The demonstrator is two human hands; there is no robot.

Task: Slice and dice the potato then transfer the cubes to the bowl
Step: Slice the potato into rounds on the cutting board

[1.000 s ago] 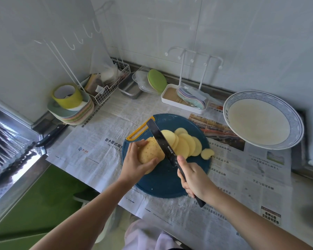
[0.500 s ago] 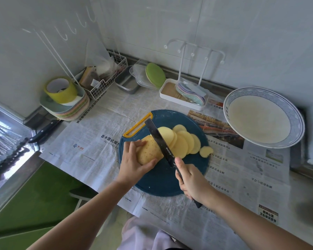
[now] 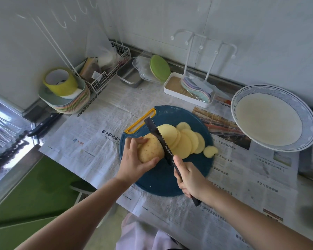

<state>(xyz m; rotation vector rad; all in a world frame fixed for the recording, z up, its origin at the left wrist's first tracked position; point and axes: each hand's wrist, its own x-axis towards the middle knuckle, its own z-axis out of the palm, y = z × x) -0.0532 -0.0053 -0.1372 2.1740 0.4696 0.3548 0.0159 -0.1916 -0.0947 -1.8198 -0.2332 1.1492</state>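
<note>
- Head camera looks down on a kitchen counter where a person is slicing a potato (image 3: 150,149) on a round dark blue cutting board (image 3: 157,179)
- Left hand (image 3: 134,160) grasps the uncut, skin-on part of the potato, fingers over the top and thumb at its near side, holding it down on the board
- Right hand (image 3: 192,178) is wrapped around the handle of a black knife (image 3: 158,138); the blade stands against the cut face of the potato
- Round pale slices (image 3: 185,143) lie overlapped on the board just right of the blade, with a small end piece beside them
- Judged from this, slicing looks about half done; no slice has been diced yet, and no cubes have gone across
- Bowl (image 3: 310,123), wide and white with a blue patterned rim, sits to the right of the board, well apart from it, and looks empty
- Newspaper (image 3: 101,129) covers the counter under the board and bowl
- Along the tiled wall behind are a stack of pastel plates (image 3: 74,103), a white wire basket (image 3: 116,68), a green lid (image 3: 159,68) and a white tray with a rack (image 3: 172,87)
- Second knife with a dark handle (image 3: 43,124) lies at the far left edge of the paper
</note>
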